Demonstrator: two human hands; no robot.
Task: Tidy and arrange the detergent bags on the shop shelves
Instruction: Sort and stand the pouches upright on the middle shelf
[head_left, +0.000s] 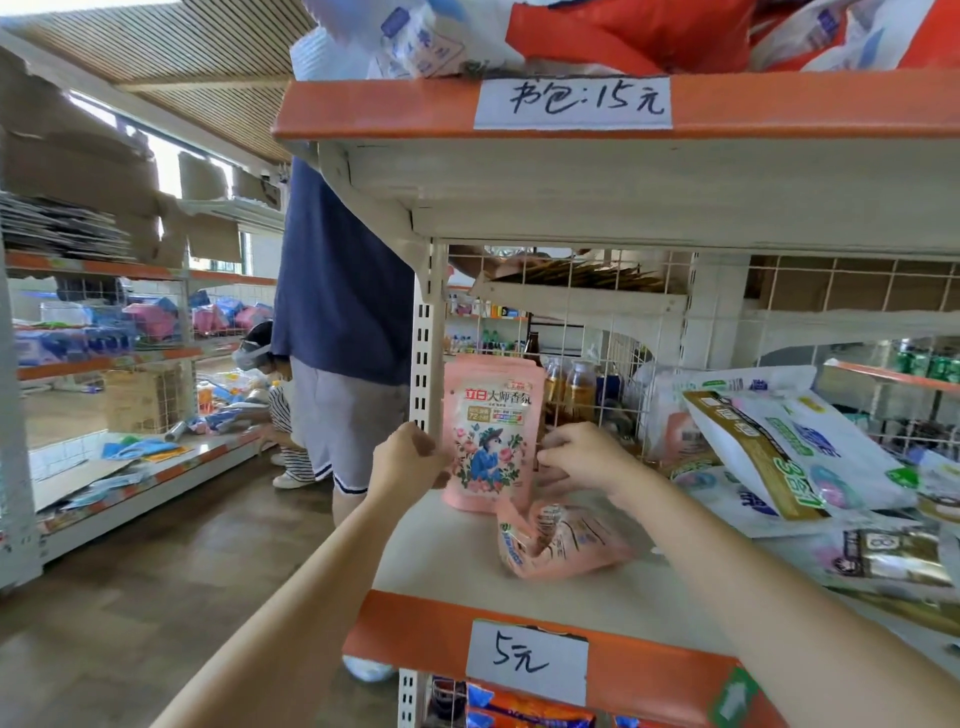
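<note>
A handwritten paper tag on the upper shelf edge reads "书包:15元". A lower shelf tag reads "5元". The upright pink detergent bag reads "立白 大师香氛".

I see a pale shelf board with an orange front lip bearing a handwritten "5元" label. On it a pink detergent pouch stands upright at the back left, a crumpled pink pouch lies just before it, and white detergent bags lie heaped to the right.
</note>
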